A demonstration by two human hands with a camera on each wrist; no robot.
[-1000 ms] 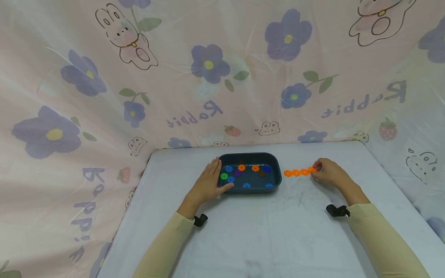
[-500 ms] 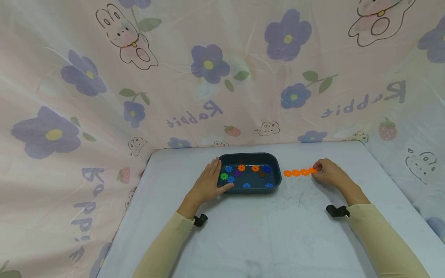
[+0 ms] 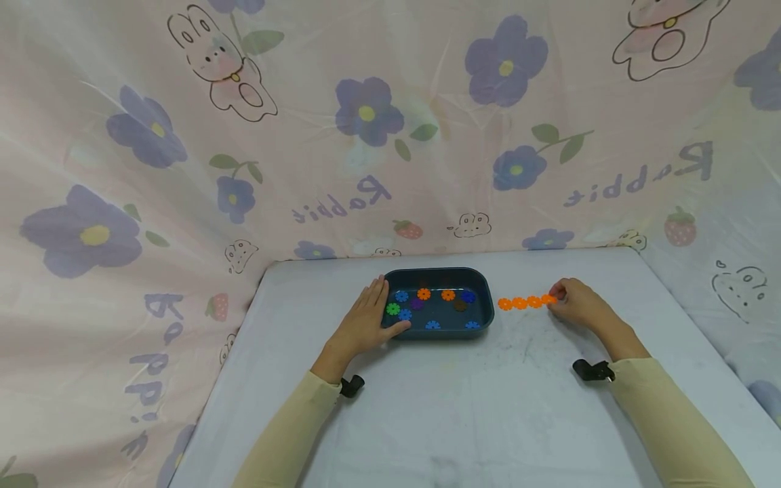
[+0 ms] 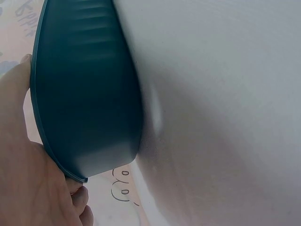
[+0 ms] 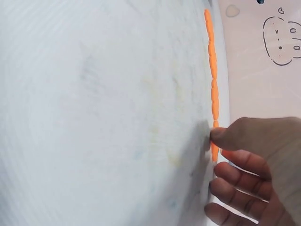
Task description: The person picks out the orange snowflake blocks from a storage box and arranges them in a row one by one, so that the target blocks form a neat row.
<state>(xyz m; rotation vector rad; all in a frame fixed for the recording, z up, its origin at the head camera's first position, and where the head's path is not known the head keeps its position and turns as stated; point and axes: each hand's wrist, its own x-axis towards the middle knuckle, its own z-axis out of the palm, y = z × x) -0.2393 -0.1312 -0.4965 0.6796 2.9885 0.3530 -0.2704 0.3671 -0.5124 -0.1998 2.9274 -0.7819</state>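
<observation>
My left hand (image 3: 362, 325) holds the near-left corner of a dark blue-green tray (image 3: 439, 335), its fingers along the side and the thumb over the front rim. In the left wrist view, the tray's outer wall (image 4: 89, 94) fills the space beside the hand. To the right of the tray, several orange flower-shaped plastic discs (image 3: 519, 303) form a line on the table. My right hand (image 3: 576, 301) pinches the rightmost orange disc (image 5: 215, 153) between thumb and forefinger, with the other fingers bent loosely. That row of orange discs appears edge-on in the right wrist view.
Inside the tray lie loose discs: two orange (image 3: 424, 294), a green one (image 3: 393, 309), several blue (image 3: 432, 325), a purple one (image 3: 417, 304) and a brown one (image 3: 460, 306). White cloth (image 3: 457, 407) covers the table; a printed curtain (image 3: 415, 169) stands behind.
The rightmost orange disc has tipped slightly and come more level with the row, with the right hand shifting very little. Left hand and tray stay in place.
</observation>
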